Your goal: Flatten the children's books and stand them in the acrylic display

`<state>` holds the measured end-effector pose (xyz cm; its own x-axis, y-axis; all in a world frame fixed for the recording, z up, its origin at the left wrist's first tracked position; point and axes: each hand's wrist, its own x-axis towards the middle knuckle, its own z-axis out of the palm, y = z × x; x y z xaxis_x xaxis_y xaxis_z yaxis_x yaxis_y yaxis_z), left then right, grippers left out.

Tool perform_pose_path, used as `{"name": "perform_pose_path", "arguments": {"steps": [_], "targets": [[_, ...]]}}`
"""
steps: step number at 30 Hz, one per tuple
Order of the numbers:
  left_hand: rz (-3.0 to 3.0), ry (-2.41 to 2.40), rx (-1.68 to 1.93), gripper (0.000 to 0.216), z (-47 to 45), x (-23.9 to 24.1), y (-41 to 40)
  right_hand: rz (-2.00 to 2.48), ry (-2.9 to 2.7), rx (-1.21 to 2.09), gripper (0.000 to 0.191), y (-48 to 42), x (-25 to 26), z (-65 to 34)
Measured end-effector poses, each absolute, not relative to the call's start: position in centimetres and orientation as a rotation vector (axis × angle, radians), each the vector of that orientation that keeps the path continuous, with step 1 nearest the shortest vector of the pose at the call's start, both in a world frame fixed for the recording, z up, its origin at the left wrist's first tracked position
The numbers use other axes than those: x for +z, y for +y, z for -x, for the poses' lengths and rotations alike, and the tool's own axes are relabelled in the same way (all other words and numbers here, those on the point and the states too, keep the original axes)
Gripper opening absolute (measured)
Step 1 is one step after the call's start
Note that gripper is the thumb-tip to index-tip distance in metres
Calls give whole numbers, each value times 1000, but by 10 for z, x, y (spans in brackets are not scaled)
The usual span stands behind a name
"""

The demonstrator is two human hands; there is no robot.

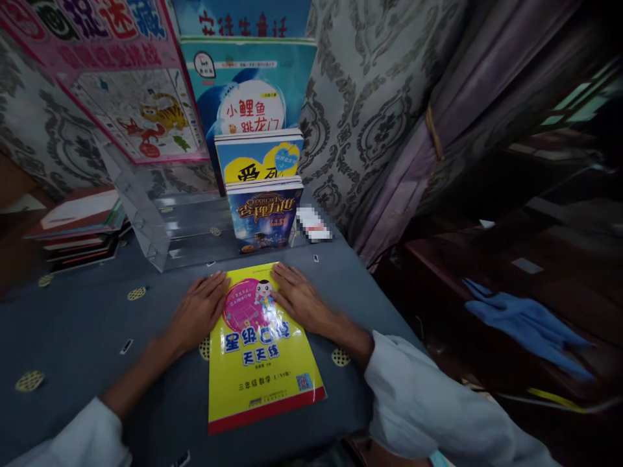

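A yellow workbook [263,357] with a red bottom band and Chinese lettering lies flat on the cloth-covered table. On its upper left edge rests my left hand [200,308], fingers stretched out and pointing toward the far side. My right hand [302,299] lies across the upper right edge, its fingers extended over the cover. Both hands touch the workbook from above without wrapping around it. Just beyond stands a clear acrylic rack [146,217] with upright books, the nearest being a dark blue book [265,217].
Behind that are a yellow-and-blue book [260,159], a teal book [250,81] and a pink picture book [131,84]. Stacked books [80,227] sit at left. A pixelated white item [314,224] is by the rack. At right are a tied curtain [418,143] and a blue cloth [525,324].
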<state>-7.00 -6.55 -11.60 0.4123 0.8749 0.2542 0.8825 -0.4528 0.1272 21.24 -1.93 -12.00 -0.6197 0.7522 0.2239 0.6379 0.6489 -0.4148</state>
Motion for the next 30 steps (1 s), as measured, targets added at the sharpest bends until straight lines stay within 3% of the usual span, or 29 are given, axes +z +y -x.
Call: {"name": "perform_pose_path", "arguments": {"steps": [8,30], "targets": [[2778,-1584,-297,54,61,-102,-52,1074,-2487,451,50,-18,-120,-212],[2949,-1316,-410,56,3,-109,-9,990,-2369,418,47,-5,-131,-220]]}}
